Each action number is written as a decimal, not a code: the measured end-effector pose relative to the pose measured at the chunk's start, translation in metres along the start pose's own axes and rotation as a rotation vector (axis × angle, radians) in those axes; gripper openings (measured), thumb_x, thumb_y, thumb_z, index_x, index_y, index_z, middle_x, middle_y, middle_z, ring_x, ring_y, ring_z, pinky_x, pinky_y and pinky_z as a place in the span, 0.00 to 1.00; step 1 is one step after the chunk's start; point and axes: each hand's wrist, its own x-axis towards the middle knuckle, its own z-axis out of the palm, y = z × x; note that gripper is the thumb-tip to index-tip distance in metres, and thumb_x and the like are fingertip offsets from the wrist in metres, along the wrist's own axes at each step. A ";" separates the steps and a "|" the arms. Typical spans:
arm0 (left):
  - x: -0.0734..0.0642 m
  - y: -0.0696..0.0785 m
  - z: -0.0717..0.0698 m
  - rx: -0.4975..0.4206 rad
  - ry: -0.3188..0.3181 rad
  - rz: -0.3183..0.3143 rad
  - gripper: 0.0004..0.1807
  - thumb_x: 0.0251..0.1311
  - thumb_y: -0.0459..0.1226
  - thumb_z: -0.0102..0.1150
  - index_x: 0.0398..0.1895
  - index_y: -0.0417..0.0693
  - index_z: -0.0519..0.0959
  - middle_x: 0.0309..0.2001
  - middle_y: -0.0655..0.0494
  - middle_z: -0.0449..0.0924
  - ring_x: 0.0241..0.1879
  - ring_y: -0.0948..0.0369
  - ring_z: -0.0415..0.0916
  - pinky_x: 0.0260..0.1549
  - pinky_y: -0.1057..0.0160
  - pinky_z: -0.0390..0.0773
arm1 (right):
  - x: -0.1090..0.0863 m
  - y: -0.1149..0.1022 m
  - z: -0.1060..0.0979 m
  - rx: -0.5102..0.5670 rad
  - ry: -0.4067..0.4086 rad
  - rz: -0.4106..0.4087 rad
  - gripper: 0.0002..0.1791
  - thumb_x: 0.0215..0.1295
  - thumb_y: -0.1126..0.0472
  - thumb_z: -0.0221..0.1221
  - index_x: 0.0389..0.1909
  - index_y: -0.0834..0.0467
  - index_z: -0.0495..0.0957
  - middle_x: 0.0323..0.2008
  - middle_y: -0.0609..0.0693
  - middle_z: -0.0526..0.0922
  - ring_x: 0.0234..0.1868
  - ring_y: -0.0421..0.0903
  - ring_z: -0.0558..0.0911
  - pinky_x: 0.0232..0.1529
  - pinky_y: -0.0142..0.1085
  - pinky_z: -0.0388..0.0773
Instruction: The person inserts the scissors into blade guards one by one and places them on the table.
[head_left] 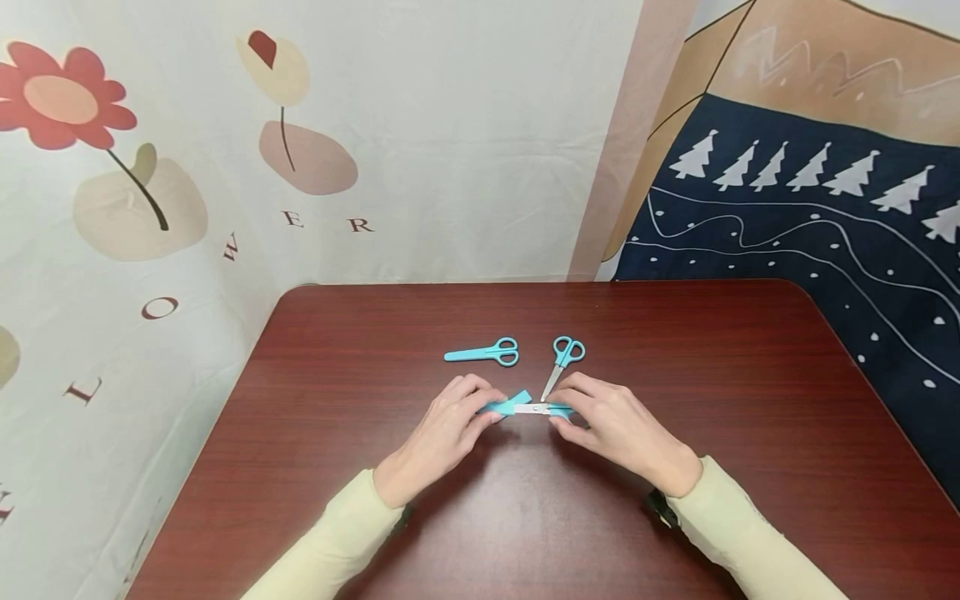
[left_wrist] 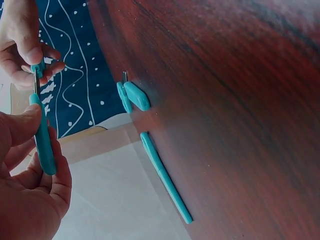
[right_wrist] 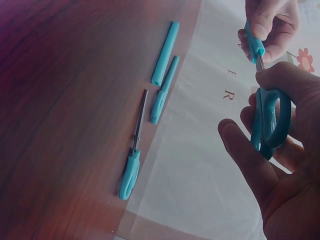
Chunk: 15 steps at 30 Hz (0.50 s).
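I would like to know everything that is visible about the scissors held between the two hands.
The scissors have turquoise, plastic-looking handles with two loops and silver, metal-looking blades that look closed. They are held crosswise over the table, blades toward the left hand, which grips the turquoise sheath covering their ends. The right hand holds the handles. The blade tips are hidden.

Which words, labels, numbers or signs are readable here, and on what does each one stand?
"L O W E R": brown letters on the white backdrop.
Cut-off letter at the left edge: unreadable.
Held scissors, bare pair, sheathed pair: no readable text.
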 end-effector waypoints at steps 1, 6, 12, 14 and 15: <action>0.000 0.000 0.000 -0.002 -0.001 0.000 0.08 0.63 0.32 0.71 0.45 0.46 0.85 0.41 0.59 0.79 0.41 0.60 0.72 0.42 0.63 0.76 | 0.000 0.000 0.000 -0.001 0.000 -0.001 0.12 0.59 0.61 0.74 0.43 0.55 0.86 0.42 0.42 0.82 0.35 0.36 0.80 0.35 0.31 0.82; 0.001 0.000 0.002 -0.006 -0.003 0.005 0.08 0.64 0.32 0.70 0.45 0.46 0.85 0.41 0.59 0.79 0.41 0.60 0.72 0.41 0.63 0.76 | 0.001 0.000 0.001 -0.006 0.003 -0.006 0.11 0.60 0.61 0.74 0.43 0.55 0.86 0.42 0.43 0.82 0.34 0.35 0.80 0.34 0.30 0.81; 0.002 0.001 0.003 -0.013 -0.001 0.003 0.09 0.62 0.31 0.72 0.45 0.46 0.85 0.41 0.60 0.79 0.40 0.60 0.71 0.40 0.64 0.75 | 0.001 0.000 0.002 -0.011 0.001 -0.012 0.11 0.60 0.61 0.74 0.43 0.55 0.86 0.42 0.43 0.82 0.33 0.36 0.79 0.33 0.30 0.80; 0.002 0.001 0.004 -0.015 -0.001 0.002 0.09 0.62 0.31 0.72 0.45 0.46 0.85 0.41 0.60 0.79 0.40 0.60 0.71 0.41 0.64 0.75 | 0.001 0.000 0.002 -0.014 0.002 -0.012 0.11 0.60 0.61 0.74 0.43 0.55 0.86 0.42 0.43 0.82 0.33 0.36 0.79 0.32 0.29 0.80; 0.002 0.001 0.004 -0.015 -0.002 0.001 0.09 0.62 0.32 0.71 0.45 0.46 0.85 0.41 0.60 0.79 0.40 0.60 0.71 0.41 0.64 0.75 | 0.001 0.000 0.002 -0.016 0.002 -0.011 0.11 0.60 0.61 0.74 0.43 0.55 0.86 0.42 0.43 0.82 0.33 0.36 0.79 0.32 0.29 0.79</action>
